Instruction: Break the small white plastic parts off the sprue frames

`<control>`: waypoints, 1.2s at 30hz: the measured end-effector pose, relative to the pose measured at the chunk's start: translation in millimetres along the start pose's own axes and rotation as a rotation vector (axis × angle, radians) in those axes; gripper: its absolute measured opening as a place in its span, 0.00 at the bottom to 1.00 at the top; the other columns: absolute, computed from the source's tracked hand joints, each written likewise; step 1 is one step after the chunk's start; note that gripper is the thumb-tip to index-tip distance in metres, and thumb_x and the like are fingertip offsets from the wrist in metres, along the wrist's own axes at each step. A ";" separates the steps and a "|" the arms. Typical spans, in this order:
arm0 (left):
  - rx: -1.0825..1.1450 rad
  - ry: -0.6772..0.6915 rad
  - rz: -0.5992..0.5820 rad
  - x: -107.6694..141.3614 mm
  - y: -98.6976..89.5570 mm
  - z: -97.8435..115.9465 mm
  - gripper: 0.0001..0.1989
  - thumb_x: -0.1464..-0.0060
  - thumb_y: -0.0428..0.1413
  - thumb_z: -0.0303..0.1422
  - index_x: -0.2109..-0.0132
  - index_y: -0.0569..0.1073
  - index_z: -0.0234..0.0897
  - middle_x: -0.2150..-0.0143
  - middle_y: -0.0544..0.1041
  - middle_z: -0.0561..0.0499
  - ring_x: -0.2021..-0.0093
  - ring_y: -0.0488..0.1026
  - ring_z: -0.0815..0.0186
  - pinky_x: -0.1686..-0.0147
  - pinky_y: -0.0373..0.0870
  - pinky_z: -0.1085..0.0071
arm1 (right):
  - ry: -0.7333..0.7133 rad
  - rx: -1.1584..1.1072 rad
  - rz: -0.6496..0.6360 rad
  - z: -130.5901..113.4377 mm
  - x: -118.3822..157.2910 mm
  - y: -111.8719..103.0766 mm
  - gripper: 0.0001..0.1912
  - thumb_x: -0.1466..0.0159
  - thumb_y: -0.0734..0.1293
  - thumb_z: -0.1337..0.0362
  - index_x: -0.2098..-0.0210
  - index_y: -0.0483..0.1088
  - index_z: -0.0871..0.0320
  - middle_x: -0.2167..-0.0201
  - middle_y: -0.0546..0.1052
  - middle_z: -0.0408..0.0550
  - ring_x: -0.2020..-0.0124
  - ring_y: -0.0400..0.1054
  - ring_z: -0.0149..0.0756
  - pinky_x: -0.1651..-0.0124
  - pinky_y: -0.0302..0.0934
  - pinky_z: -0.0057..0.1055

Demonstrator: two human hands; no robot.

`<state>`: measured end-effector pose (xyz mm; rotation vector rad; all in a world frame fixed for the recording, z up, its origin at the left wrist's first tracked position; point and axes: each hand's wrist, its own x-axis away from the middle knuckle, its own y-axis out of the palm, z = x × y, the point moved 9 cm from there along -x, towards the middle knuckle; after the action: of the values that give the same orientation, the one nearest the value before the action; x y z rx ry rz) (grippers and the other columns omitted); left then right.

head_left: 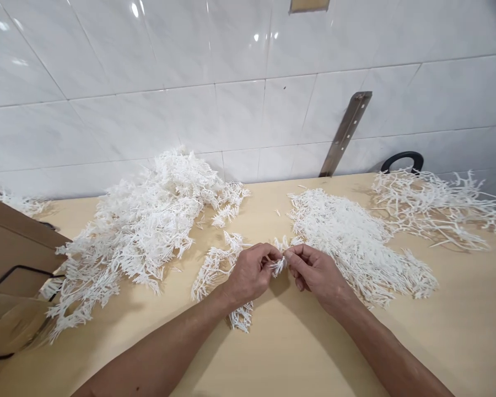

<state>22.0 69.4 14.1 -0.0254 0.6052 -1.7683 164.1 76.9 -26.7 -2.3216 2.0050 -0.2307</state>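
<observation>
Between my hands, just above the table, is a small white branching sprig [278, 267] with fine tips. My left hand [254, 270] pinches it from the left, thumb and forefinger together. From the right, my right hand [314, 270] pinches its other side near the top. A loose cluster of white branched pieces [215, 267] lies beneath and beside my left hand. Right behind my right hand spreads a flat heap of white sprigs [347, 237]. The fingertips partly hide the held sprig.
A tall pile of white branching pieces [149, 215] stands at the left, near a cardboard box [16, 248]. Bare white branches [434, 204] lie at the right by a black curved handle [403, 157]. A metal bracket [347, 132] leans against the tiled wall [240, 116].
</observation>
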 end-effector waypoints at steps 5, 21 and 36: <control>0.066 -0.047 -0.004 -1.5 -1.0 -6.8 0.14 0.49 0.50 0.23 0.60 0.79 0.36 0.65 0.80 0.49 0.66 0.74 0.66 0.63 0.70 0.70 | 0.019 -0.037 0.025 -1.6 -0.6 -2.6 0.22 0.41 0.69 0.43 0.68 0.71 0.57 0.83 0.67 0.38 0.84 0.58 0.27 0.80 0.55 0.27; 0.164 -0.274 -0.114 -5.3 1.4 -9.8 0.10 0.45 0.56 0.38 0.64 0.75 0.34 0.73 0.74 0.52 0.73 0.67 0.70 0.73 0.62 0.74 | -0.005 -0.028 0.018 -2.3 -1.3 -1.4 0.20 0.39 0.69 0.46 0.65 0.75 0.58 0.82 0.70 0.40 0.83 0.61 0.27 0.80 0.58 0.26; 0.344 -0.633 -0.171 5.2 8.5 -21.4 0.17 0.50 0.57 0.39 0.79 0.61 0.37 0.85 0.57 0.60 0.85 0.48 0.77 0.83 0.43 0.74 | -0.127 0.071 0.068 -18.5 2.5 -4.0 0.18 0.37 0.68 0.49 0.66 0.75 0.58 0.81 0.69 0.40 0.82 0.62 0.28 0.78 0.60 0.26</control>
<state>21.1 71.5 -9.4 -0.3931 -0.1639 -1.8741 165.5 76.0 -7.7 -2.1642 1.9770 -0.1441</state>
